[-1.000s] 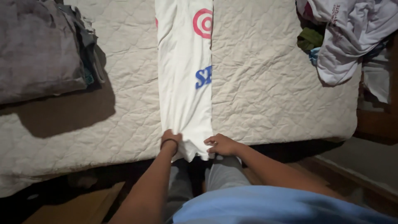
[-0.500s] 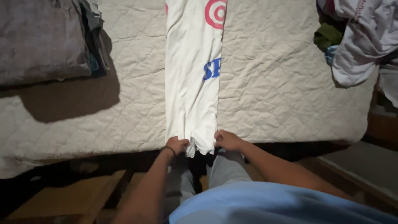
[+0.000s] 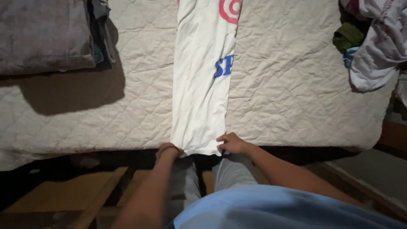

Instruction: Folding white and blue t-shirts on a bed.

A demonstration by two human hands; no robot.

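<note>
A white garment (image 3: pixel 202 85), folded lengthwise into a long narrow strip, is laid flat down the middle of a quilted cream mattress (image 3: pixel 288 93). A red and white ring design and part of some blue lettering are seen along its right edge. Its near end lies at the front edge of the mattress, where it is held at both corners. The left corner is pinched by the left hand (image 3: pixel 168 149), whose fingers are curled closed on the cloth; a dark band is worn at that wrist. The right corner is gripped by the right hand (image 3: pixel 232 143), with the fingers bent over the fabric edge.

Below the hands, grey trousers (image 3: pixel 229 176) and a light blue shirt (image 3: pixel 271 210) are seen on the person's own body. A folded grey stack (image 3: pixel 44 36) is set on the mattress at the far left, casting a dark shadow. A loose heap of clothes (image 3: pixel 375 40), mostly white with a green piece, is piled at the far right. A wooden frame (image 3: pixel 97 199) is visible beneath the mattress edge.
</note>
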